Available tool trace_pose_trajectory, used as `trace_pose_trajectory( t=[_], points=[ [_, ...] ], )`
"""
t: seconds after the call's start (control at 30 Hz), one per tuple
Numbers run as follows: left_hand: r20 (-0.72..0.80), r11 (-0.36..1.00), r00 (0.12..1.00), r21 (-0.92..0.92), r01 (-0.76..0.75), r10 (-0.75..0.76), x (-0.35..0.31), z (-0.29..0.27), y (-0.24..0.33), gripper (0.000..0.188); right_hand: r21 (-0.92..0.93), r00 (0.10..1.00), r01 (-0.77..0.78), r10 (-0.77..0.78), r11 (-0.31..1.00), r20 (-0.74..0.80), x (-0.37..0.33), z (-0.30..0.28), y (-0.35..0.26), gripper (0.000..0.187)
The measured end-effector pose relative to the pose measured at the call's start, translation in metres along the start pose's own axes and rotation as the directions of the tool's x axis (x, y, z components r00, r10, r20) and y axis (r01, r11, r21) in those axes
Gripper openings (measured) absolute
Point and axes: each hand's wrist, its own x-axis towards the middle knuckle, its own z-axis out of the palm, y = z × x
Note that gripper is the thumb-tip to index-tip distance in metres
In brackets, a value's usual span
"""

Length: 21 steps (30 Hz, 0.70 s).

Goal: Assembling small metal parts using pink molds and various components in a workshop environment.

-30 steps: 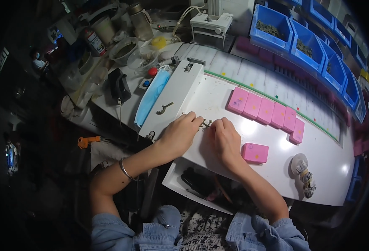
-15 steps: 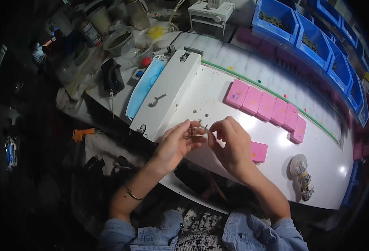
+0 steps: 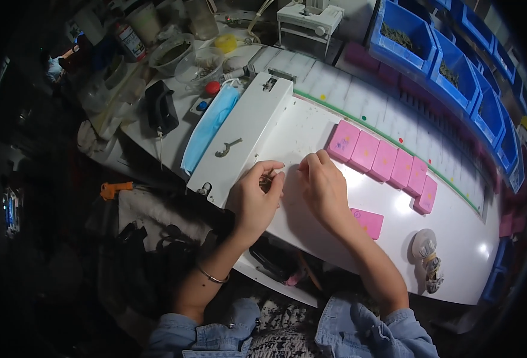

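My left hand (image 3: 257,200) is curled over the white worktop, thumb and forefinger nearly meeting. Small brass-coloured metal parts (image 3: 267,181) show in its palm; their exact kind is too small to make out. To its right, my right hand (image 3: 325,190) is closed, thumb and fingertips together just above the worktop. Whatever its fingertips may hold is hidden. The two hands are a short way apart. A pink block (image 3: 368,224) lies beside my right wrist, and a row of pink blocks (image 3: 365,156) stands beyond that hand.
A white raised ledge (image 3: 242,143) carries a hook-shaped metal piece (image 3: 228,147) and lies beside a blue face mask (image 3: 211,128). Blue bins (image 3: 404,51) holding small parts rise at the far right. A tied plastic bag (image 3: 429,259) sits near the right edge. Tubs (image 3: 171,53) crowd the far left.
My hands have moved apart. The left has curled its fingers over the metal parts, while the right has moved slightly farther away, over where small loose pieces lay. The view has shifted a little.
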Motion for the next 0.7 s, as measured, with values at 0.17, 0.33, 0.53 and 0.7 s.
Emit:
trace_pose_trajectory(
  t=[0.17,0.33,0.53,0.7],
  points=[
    [-0.070,0.837,0.963,0.514,-0.190,0.261,0.018,0.016,0.005,0.019,-0.137,0.996,0.035,-0.045,0.990,-0.073,0.000,0.012,0.013,0.014],
    [0.020,0.859,0.974,0.468,-0.210,0.228,0.026,0.022,-0.009,0.008,-0.001,0.984,-0.014,0.014,1.000,-0.179,-0.006,0.016,0.013,0.018],
    [-0.045,0.878,0.990,0.469,-0.094,0.130,0.023,0.019,-0.006,0.007,-0.077,0.970,0.050,-0.067,0.996,-0.236,0.004,0.043,0.019,0.016],
    [0.006,0.905,1.000,0.424,-0.026,0.026,0.023,0.031,-0.003,0.009,-0.134,0.950,0.050,-0.088,0.990,-0.299,-0.004,0.045,0.031,0.014]
  ],
)
